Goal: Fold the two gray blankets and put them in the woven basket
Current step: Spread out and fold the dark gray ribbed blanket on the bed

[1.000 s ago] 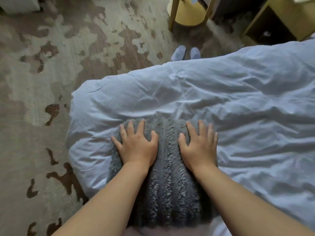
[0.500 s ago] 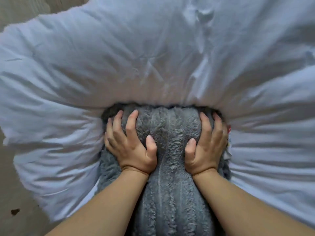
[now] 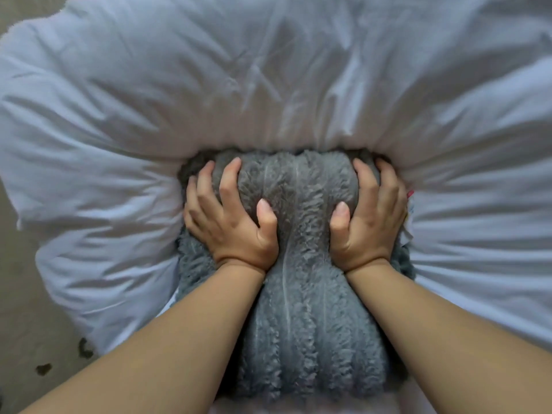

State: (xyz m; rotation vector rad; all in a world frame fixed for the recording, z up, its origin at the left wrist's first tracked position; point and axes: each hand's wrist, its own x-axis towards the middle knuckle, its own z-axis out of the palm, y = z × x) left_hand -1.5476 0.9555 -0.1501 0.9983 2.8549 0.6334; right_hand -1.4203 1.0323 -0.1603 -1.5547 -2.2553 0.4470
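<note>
Gray blanket (image 3: 301,294) on white duvet (image 3: 268,85), left hand (image 3: 231,219), right hand (image 3: 369,222) gripping it, fingers curled

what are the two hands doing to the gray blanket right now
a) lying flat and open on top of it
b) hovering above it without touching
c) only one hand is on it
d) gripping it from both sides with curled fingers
d: the left hand and right hand both curl their fingers into the gray blanket, squeezing it in from either side as it lies on the white duvet.
</note>
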